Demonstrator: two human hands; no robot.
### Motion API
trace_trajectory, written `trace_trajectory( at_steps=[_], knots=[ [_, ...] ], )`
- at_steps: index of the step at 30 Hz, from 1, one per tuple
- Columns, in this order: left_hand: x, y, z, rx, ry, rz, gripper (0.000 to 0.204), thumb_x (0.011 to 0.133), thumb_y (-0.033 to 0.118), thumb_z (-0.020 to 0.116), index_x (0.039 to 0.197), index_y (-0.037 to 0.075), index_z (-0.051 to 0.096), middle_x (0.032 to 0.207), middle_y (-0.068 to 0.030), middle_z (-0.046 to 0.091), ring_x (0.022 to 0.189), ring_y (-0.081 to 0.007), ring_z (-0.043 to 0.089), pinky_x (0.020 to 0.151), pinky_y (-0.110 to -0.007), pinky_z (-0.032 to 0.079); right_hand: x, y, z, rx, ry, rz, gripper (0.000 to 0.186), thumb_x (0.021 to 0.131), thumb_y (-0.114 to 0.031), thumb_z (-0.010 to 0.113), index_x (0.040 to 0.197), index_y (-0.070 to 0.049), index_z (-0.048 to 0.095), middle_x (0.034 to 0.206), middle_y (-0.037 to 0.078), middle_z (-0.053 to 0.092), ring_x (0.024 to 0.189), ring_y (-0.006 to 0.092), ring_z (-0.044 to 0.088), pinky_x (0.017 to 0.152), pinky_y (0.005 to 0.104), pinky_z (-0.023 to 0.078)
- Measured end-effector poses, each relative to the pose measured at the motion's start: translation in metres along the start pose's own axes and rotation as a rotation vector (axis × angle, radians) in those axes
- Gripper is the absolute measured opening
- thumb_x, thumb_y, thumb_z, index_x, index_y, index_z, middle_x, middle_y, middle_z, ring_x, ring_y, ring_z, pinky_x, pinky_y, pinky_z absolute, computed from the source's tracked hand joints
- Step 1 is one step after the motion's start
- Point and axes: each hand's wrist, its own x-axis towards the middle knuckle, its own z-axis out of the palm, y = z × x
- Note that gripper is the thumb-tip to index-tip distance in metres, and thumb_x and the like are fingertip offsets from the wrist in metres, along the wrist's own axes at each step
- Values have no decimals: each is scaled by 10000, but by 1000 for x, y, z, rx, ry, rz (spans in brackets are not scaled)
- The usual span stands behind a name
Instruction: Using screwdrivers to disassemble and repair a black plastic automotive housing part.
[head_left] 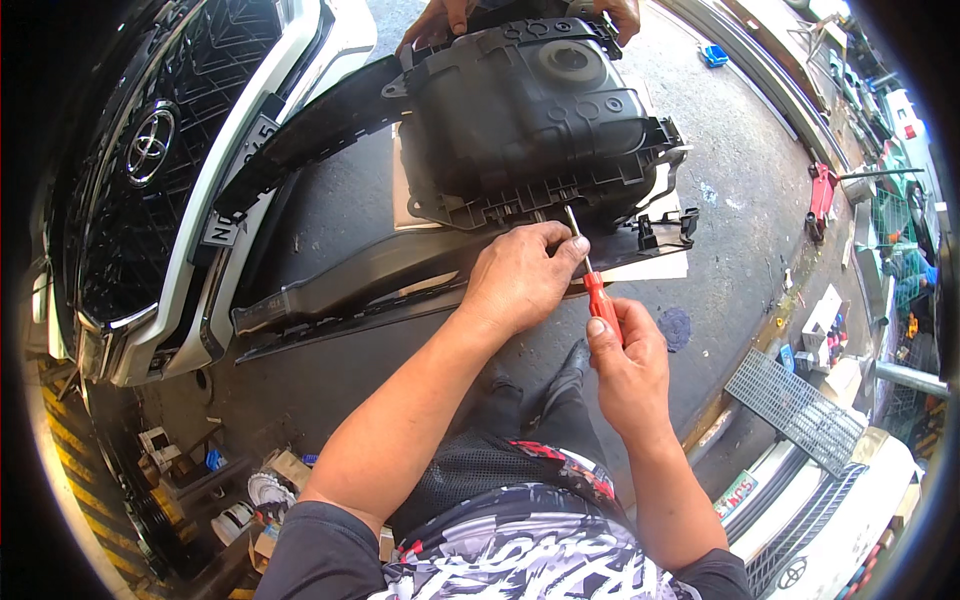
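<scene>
Right hand (pixel 628 352) gripping red-handled screwdriver (pixel 603 306), shaft tip at lower edge of black plastic headlight housing (pixel 530 110) lying on ground; left hand (pixel 520 275) closed, steadying shaft beside grey bumper trim (pixel 350 275).

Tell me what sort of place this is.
Likely a car repair yard, outdoors on concrete. A white car's grille stands at left, a detached bumper and black housing lie on the ground, and the right hand works a screwdriver.
</scene>
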Motion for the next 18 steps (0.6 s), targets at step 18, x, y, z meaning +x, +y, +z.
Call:
trace_trajectory(
  at_steps=[18],
  knots=[
    [15,-28,-11,490,673,654,286,752,124,799,1027,121,720,987,-34,632,928,-268,600,826,-393,472,24,-32,1,164,25,99,245,932,-152,642,1119,-1,593,840,99,665,730,196,642,710,358,525]
  ],
)
